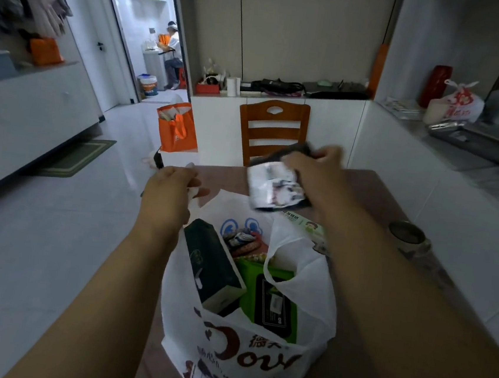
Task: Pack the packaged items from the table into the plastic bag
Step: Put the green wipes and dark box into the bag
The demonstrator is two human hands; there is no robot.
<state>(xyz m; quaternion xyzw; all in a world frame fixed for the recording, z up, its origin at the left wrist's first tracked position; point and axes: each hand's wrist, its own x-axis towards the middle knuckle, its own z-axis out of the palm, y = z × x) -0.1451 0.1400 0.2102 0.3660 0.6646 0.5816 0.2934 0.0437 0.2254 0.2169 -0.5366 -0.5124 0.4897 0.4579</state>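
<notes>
A white plastic bag (pixel 297 304) with brown lettering stands open on the brown table (pixel 388 203). Inside it I see a dark green box (pixel 213 262), a green pack with a black label (pixel 273 305) and a small colourful packet (pixel 244 239). My left hand (pixel 169 192) grips the bag's far-left handle and holds it up. My right hand (pixel 317 171) holds a dark packet with a white printed picture (pixel 273 185) above the far side of the bag's mouth. A light green carton (pixel 308 229) lies on the table just behind the bag.
A wooden chair (pixel 273 129) stands at the table's far edge. A dark cup (pixel 406 236) sits on the table at right. An orange tote bag (pixel 176 128) stands on the floor. Counters with clutter line the right and back. A person sits in the far doorway.
</notes>
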